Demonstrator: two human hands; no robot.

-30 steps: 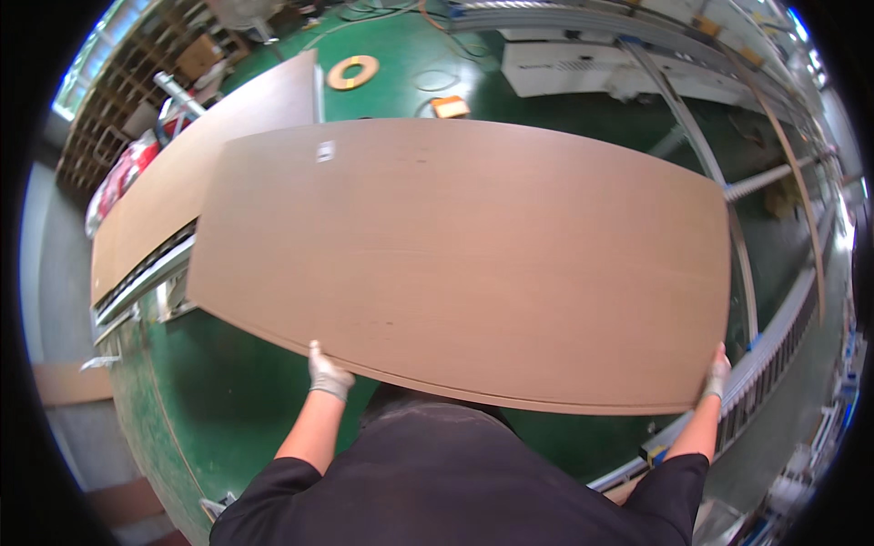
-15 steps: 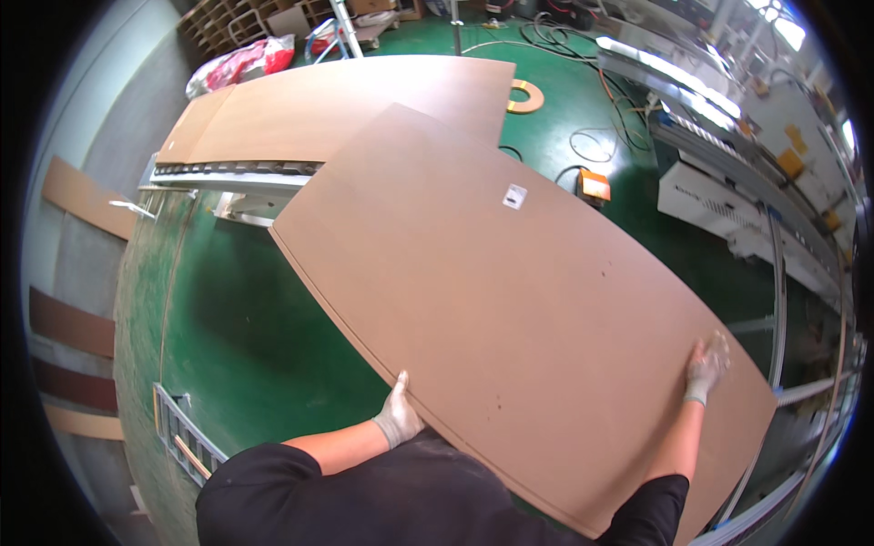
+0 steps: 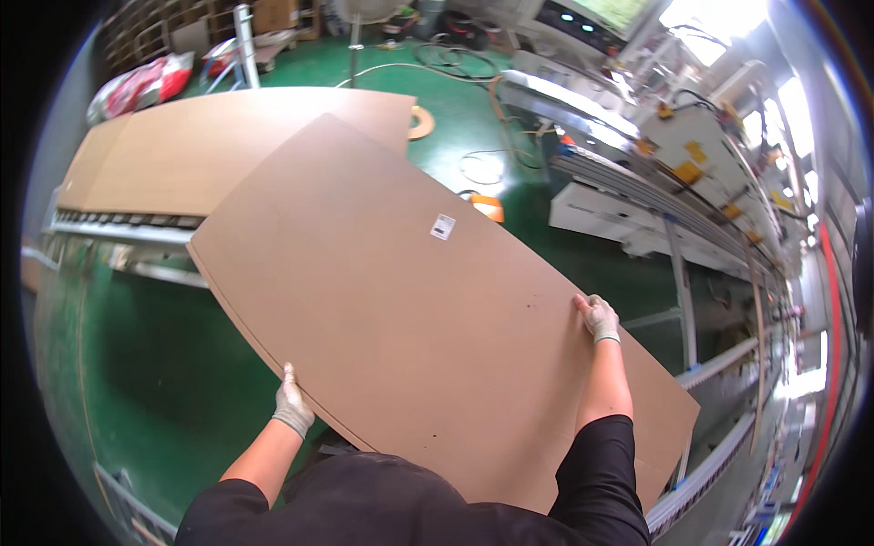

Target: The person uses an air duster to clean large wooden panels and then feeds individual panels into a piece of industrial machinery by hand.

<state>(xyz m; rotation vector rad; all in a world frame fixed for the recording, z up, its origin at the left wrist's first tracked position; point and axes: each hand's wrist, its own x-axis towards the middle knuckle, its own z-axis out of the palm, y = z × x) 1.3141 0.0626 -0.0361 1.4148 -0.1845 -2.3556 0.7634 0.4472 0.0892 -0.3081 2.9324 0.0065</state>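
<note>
A large flat brown panel (image 3: 391, 291) fills the middle of the view, lying at a slant, with a small white label (image 3: 442, 227) on its face. My left hand (image 3: 291, 405), in a pale work glove, grips the panel's near left edge. Its thumb lies on top and its fingers are hidden below. On the opposite long edge my right hand (image 3: 598, 318), also gloved, is closed around the rim, thumb over the face. The panel's far left end overlaps, in the view, another brown panel (image 3: 246, 136) that rests on a metal roller stand (image 3: 137, 233).
To the right stands a long machine with metal rails (image 3: 628, 177) and a frame (image 3: 683, 300). An orange device (image 3: 488, 208), a tape-like ring (image 3: 421, 123) and cables (image 3: 482, 164) lie on the green floor (image 3: 146, 364). Red and white plastic wrapping (image 3: 150, 84) sits at the far left.
My right hand has moved along the panel from near its right end to its far long edge and grips there. My left hand keeps its hold. The view has swung right.
</note>
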